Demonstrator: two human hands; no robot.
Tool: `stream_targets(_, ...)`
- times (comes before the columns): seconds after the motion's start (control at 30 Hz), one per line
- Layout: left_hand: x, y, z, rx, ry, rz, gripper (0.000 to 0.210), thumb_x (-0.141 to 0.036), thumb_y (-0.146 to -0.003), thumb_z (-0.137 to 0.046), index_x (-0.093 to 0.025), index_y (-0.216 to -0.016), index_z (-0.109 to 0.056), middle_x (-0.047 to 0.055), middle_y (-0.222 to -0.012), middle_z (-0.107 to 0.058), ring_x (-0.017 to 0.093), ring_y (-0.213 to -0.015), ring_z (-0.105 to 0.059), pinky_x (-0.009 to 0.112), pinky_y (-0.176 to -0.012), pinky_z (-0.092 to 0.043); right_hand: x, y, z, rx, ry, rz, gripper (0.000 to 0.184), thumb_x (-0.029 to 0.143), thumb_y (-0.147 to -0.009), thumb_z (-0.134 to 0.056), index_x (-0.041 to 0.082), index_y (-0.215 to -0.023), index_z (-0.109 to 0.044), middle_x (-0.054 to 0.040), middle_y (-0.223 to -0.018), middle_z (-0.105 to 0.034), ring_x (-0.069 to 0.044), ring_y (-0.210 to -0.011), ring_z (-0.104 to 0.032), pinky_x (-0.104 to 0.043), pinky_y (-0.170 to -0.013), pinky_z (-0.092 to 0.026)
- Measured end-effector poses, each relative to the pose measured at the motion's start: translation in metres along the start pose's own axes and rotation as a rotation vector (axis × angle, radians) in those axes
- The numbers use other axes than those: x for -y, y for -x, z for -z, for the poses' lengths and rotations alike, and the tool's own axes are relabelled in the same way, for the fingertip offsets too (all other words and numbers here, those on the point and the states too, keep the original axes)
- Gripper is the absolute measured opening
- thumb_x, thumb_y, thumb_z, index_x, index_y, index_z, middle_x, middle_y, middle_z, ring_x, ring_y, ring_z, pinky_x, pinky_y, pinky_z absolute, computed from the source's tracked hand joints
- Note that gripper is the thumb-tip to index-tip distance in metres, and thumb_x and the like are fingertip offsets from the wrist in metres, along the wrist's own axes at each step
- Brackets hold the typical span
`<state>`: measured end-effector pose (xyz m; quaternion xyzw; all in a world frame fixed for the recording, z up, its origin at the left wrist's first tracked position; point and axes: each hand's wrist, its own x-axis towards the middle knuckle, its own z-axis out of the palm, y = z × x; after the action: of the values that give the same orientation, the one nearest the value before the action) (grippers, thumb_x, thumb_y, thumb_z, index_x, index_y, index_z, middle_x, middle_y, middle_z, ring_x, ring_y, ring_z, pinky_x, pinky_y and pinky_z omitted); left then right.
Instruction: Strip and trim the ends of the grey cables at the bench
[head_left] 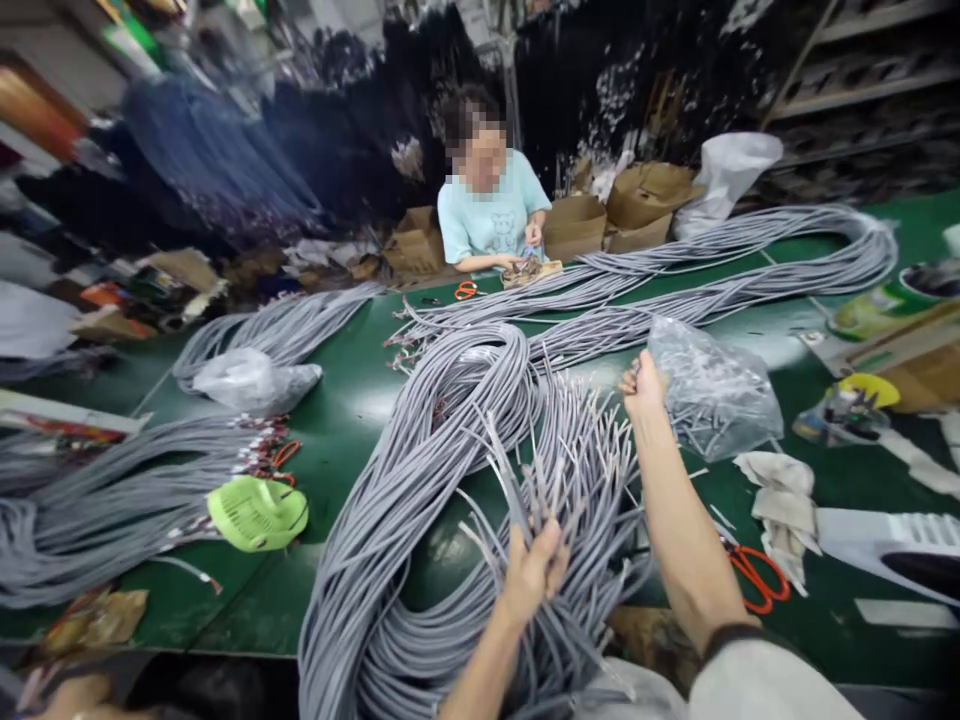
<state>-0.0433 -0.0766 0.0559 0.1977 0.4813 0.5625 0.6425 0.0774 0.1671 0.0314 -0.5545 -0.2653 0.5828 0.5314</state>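
Note:
A large coiled bundle of grey cables (390, 480) lies in front of me, its pale stripped ends fanned out in the middle. My left hand (534, 568) is closed around several grey cables near their ends. Farther forward, my right hand (645, 385) has its fingers curled together beside a clear plastic bag (716, 390) with short grey pieces in it. Whatever the right fingers may pinch is too small to make out, and I cannot tell whether they touch the bag.
Across the green table (345, 370) a person (491, 215) in a light blue shirt handles small parts. Orange-handled scissors (761, 580) lie at right, near a crumpled cloth (780, 500). More cable bundles (750, 250) stretch along the back. A lime-green fan (257, 513) sits at left.

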Motion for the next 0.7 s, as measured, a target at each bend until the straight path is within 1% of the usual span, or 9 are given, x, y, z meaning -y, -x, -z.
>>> stream_targets(0.1,-0.005,-0.004,0.009,-0.007,0.051,-0.068,0.049,-0.059,-0.062,-0.065,-0.018,-0.056,-0.040,-0.010,-0.031,-0.029,0.001,-0.025,-0.020,0.015,-0.030,-0.014,-0.023,0.009,0.026,0.023,0.226,-0.091,0.027,0.034,-0.089,-0.047,0.013,-0.103,-0.054,-0.0041,-0.092,-0.059,-0.011,-0.072,-0.058,-0.028,-0.062,-0.051)
stream_targets(0.17,-0.007,-0.005,0.014,-0.037,0.081,-0.122,0.050,-0.061,-0.061,-0.065,-0.018,-0.055,-0.039,-0.010,-0.033,-0.028,0.001,-0.026,-0.019,0.015,-0.031,-0.014,-0.047,0.024,0.027,0.095,0.373,-0.139,0.025,0.033,-0.089,-0.048,0.012,-0.100,-0.055,-0.0031,-0.088,-0.059,-0.010,-0.069,-0.058,-0.026,-0.060,-0.050)
stream_targets(0.23,-0.009,-0.004,0.018,-0.082,0.101,-0.175,0.049,-0.057,-0.061,-0.068,-0.018,-0.056,-0.039,-0.010,-0.034,-0.028,0.001,-0.027,-0.020,0.015,-0.032,-0.013,-0.072,0.037,0.013,0.172,0.508,-0.163,0.025,0.031,-0.088,-0.050,0.013,-0.103,-0.055,-0.0044,-0.094,-0.059,-0.013,-0.076,-0.059,-0.030,-0.066,-0.051)
stream_targets(0.3,-0.011,-0.002,0.022,-0.138,0.112,-0.227,0.045,-0.047,-0.063,-0.070,-0.018,-0.056,-0.037,-0.010,-0.035,-0.028,0.001,-0.028,-0.022,0.015,-0.032,-0.013,-0.093,0.042,-0.010,0.227,0.630,-0.161,0.026,0.031,-0.087,-0.051,0.014,-0.107,-0.054,-0.0060,-0.103,-0.058,-0.015,-0.086,-0.058,-0.034,-0.073,-0.051)
stream_targets(0.4,-0.014,-0.001,0.030,-0.246,0.130,-0.305,0.041,-0.035,-0.066,-0.070,-0.018,-0.058,-0.034,-0.011,-0.037,-0.027,0.001,-0.029,-0.024,0.014,-0.035,-0.017,-0.118,0.041,-0.045,0.262,0.797,-0.150,0.028,0.031,-0.087,-0.051,0.015,-0.111,-0.053,-0.0075,-0.112,-0.055,-0.018,-0.096,-0.056,-0.038,-0.081,-0.048)
stream_targets(0.47,-0.016,-0.004,0.039,-0.330,0.145,-0.353,0.039,-0.029,-0.067,-0.070,-0.018,-0.059,-0.033,-0.012,-0.038,-0.027,0.001,-0.031,-0.026,0.015,-0.037,-0.020,-0.131,0.040,-0.061,0.269,0.888,-0.146,0.031,0.031,-0.086,-0.052,0.014,-0.112,-0.052,-0.0087,-0.114,-0.054,-0.019,-0.098,-0.055,-0.040,-0.082,-0.047)
stream_targets(0.53,-0.017,-0.008,0.046,-0.412,0.163,-0.389,0.037,-0.025,-0.069,-0.069,-0.018,-0.061,-0.034,-0.012,-0.039,-0.028,0.001,-0.032,-0.028,0.015,-0.039,-0.022,-0.141,0.042,-0.068,0.280,0.953,-0.139,0.032,0.031,-0.086,-0.053,0.013,-0.113,-0.052,-0.0094,-0.114,-0.053,-0.020,-0.098,-0.055,-0.040,-0.082,-0.047)
stream_targets(0.6,-0.017,-0.013,0.052,-0.469,0.185,-0.403,0.034,-0.023,-0.071,-0.067,-0.018,-0.063,-0.034,-0.012,-0.040,-0.028,0.002,-0.033,-0.029,0.016,-0.040,-0.023,-0.148,0.045,-0.069,0.297,0.989,-0.124,0.031,0.031,-0.086,-0.052,0.014,-0.113,-0.052,-0.0091,-0.114,-0.054,-0.020,-0.098,-0.055,-0.040,-0.082,-0.047)
stream_targets(0.7,-0.017,-0.016,0.057,-0.473,0.219,-0.394,0.035,-0.023,-0.071,-0.066,-0.019,-0.062,-0.032,-0.012,-0.041,-0.028,0.002,-0.033,-0.029,0.016,-0.040,-0.022,-0.153,0.051,-0.064,0.340,0.983,-0.095,0.030,0.032,-0.087,-0.051,0.015,-0.112,-0.053,-0.0076,-0.113,-0.054,-0.019,-0.097,-0.056,-0.040,-0.081,-0.048)
